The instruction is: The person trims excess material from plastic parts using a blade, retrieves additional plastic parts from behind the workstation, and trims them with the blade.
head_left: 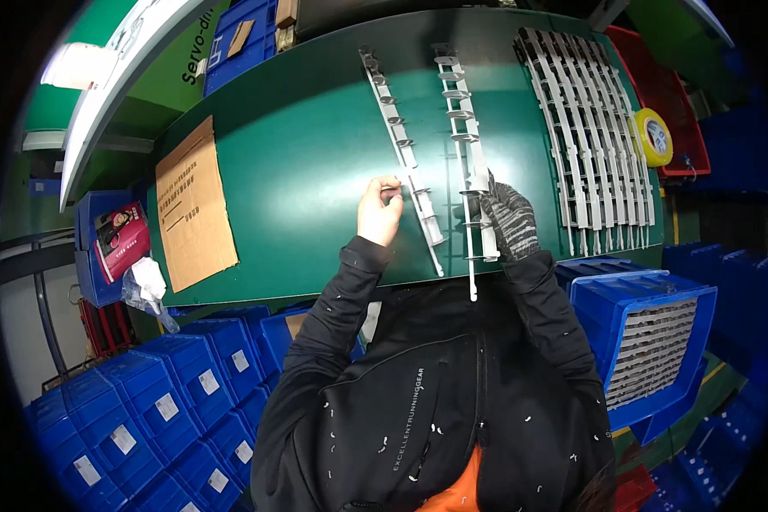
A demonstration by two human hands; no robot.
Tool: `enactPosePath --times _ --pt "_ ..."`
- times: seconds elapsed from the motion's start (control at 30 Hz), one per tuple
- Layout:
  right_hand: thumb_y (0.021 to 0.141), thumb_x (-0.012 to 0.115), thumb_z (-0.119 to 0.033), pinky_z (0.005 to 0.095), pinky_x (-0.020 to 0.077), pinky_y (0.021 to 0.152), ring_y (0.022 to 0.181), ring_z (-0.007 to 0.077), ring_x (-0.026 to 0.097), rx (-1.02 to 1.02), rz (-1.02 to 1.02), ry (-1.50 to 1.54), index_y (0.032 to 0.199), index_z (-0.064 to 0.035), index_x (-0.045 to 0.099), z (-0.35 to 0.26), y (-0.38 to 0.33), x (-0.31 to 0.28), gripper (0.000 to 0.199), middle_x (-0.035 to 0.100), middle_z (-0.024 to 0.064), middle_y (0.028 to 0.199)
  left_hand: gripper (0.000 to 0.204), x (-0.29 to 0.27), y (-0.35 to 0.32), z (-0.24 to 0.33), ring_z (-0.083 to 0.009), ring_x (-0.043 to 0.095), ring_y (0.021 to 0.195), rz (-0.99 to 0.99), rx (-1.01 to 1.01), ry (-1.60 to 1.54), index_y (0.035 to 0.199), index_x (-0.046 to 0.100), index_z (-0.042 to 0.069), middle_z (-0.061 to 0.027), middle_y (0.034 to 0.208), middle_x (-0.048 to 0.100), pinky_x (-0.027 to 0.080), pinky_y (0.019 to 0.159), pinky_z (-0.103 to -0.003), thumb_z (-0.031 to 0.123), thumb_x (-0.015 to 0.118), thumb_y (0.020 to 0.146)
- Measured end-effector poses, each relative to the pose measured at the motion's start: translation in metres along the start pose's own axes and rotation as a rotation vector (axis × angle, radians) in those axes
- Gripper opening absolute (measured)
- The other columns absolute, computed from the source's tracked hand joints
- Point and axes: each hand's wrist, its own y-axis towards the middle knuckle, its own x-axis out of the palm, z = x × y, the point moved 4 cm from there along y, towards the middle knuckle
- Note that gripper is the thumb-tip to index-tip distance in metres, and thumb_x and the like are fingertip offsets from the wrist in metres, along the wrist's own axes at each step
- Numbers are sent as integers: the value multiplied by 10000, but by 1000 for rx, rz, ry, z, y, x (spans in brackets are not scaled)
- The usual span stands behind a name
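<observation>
Two long, narrow grey-white strips with rounded tabs along them lie lengthwise on the green table. My bare left hand (379, 211) is beside the left strip (408, 158), its fingers curled in and its fingertips near the strip's edge. Whether a small piece sits between them is too small to tell. In a grey knitted glove, my right hand (514, 224) closes on the near part of the right strip (474, 160) from its right side. A thin white rod (472, 273) runs along this strip, and its rounded end sticks out past the table's near edge.
Several similar strips (578, 136) lie side by side at the right, with a yellow tape roll (653, 136) against them. A flat cardboard sheet (198, 209) lies at the left. Below right, a blue crate (584, 294) holds stacked strips; several blue bins (158, 392) stand lower left.
</observation>
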Motion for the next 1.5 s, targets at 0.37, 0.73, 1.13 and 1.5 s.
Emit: enactPosePath --times 0.37,0.73,1.13,1.5 --pt "797 548 -64 229 421 565 607 85 510 -1 -16 -95 890 -11 607 1 -2 3 122 603 28 726 308 42 -7 -12 -195 542 758 5 81 418 935 516 -19 -110 856 559 447 691 -301 154 633 708" --pt "821 549 -112 219 437 562 627 89 533 58 -148 37 893 -6 587 -17 -7 33 135 609 31 744 80 -5 -25 26 -133 562 771 -64 -348 -585 886 477 41 -76 884 552 515 637 -286 88 487 822" --pt "834 523 -81 216 468 615 713 90 567 171 -255 185 979 4 559 -49 -36 53 171 605 58 812 213 -12 -46 70 -115 548 830 -135 -417 -680 1002 496 43 -47 932 553 472 665 -296 71 524 793" --pt "805 496 -182 388 457 787 902 303 562 -326 69 -1295 1072 -38 542 -14 8 11 307 596 161 950 176 -90 -27 -3 -325 526 863 224 189 1085 894 543 2 -148 949 530 446 747 -384 34 520 723"
